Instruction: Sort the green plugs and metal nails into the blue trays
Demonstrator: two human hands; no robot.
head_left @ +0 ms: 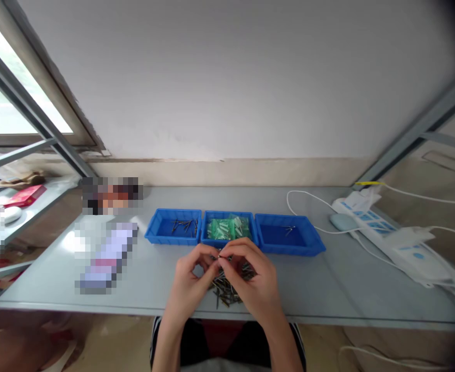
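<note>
My left hand [192,279] and my right hand [252,276] meet over a loose pile of small dark metal pins [227,290] near the table's front edge. Both hands are closed in a pinch, fingertips touching around one small pin [220,256]. Behind the hands stand three blue trays in a row. The left tray [155,227] holds several dark pins, the middle tray [206,227] holds green plastic pieces, and the right tray [312,235] holds a couple of pins.
A white power strip [390,237] with cables lies at the right beside a pale blue mouse [341,222]. Blurred items lie at the left on the grey table [328,289]. A shelf with a red box [26,196] stands far left.
</note>
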